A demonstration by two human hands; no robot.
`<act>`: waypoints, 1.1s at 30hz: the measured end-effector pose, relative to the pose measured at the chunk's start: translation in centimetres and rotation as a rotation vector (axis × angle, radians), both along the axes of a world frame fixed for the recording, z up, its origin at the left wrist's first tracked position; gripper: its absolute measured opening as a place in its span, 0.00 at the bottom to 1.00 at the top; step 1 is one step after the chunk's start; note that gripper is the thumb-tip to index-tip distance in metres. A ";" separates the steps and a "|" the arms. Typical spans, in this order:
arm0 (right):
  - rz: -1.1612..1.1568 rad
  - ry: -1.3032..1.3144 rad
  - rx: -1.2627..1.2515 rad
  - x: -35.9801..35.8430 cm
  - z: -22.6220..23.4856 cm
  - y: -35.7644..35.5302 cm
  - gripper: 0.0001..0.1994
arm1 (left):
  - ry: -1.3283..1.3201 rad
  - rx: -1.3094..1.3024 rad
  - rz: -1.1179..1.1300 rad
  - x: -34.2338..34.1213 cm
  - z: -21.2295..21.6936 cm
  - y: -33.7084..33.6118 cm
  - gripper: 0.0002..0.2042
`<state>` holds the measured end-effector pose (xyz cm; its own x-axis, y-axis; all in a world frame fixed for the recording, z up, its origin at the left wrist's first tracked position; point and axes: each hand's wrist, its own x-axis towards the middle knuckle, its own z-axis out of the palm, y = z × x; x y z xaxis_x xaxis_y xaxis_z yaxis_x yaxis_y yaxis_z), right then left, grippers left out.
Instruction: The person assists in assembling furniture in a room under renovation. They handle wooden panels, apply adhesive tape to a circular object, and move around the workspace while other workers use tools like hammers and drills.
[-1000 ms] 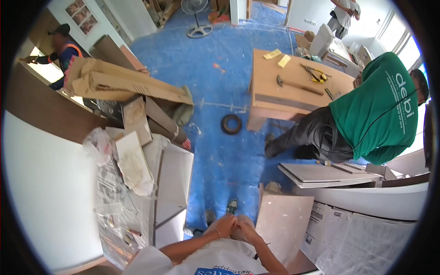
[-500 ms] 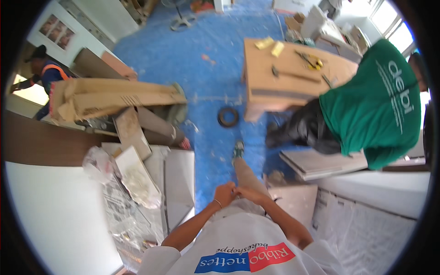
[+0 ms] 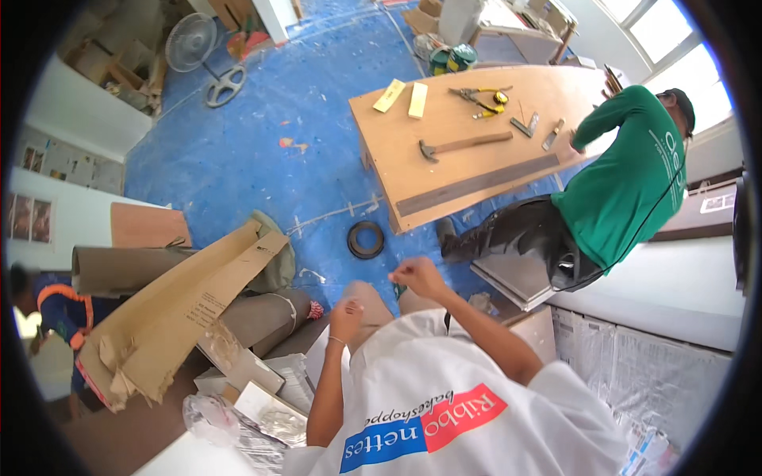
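My left hand (image 3: 347, 317) and my right hand (image 3: 417, 276) are raised in front of my chest, a little apart, above my white shirt (image 3: 444, 412). Both have the fingers curled closed, the left in a pinch and the right in a loose fist. Nothing that I can make out is held in either. Below them lie the blue floor covering (image 3: 262, 166) and a black ring (image 3: 366, 239).
A person in a green shirt (image 3: 627, 182) leans on a wooden board (image 3: 413, 170) carrying a hammer (image 3: 464, 144) and other hand tools. Folded cardboard (image 3: 182, 309) and rolled sheets lie at the left near a person in an orange vest (image 3: 55, 309). A fan (image 3: 193, 44) stands far left.
My hands, joined together earlier, have come apart and risen. The view has swung, so the board and the person in green now sit further up and right.
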<state>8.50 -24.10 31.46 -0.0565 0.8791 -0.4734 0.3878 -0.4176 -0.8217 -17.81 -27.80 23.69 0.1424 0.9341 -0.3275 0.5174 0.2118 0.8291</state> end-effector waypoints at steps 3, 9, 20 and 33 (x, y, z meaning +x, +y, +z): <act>0.055 0.000 -0.007 -2.5 -2.0 8.0 0.15 | -0.068 0.065 0.175 -6.1 -2.9 1.6 0.14; 0.076 -0.011 0.171 -8.9 -9.6 20.5 0.13 | -0.290 -0.239 0.594 -15.6 -4.5 9.4 0.11; -0.621 0.998 -0.370 -10.7 -5.1 38.7 0.37 | -1.313 -0.635 0.476 -27.9 6.6 51.8 0.39; -0.986 1.048 0.001 -10.3 -3.2 46.6 0.35 | -0.831 -0.853 -0.195 -17.7 3.2 71.6 0.38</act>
<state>-1.81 22.47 28.23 0.2489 0.7643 -0.5948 -0.8255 -0.1538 -0.5430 -35.50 43.83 26.92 0.7172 0.4015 -0.5696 -0.0238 0.8310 0.5558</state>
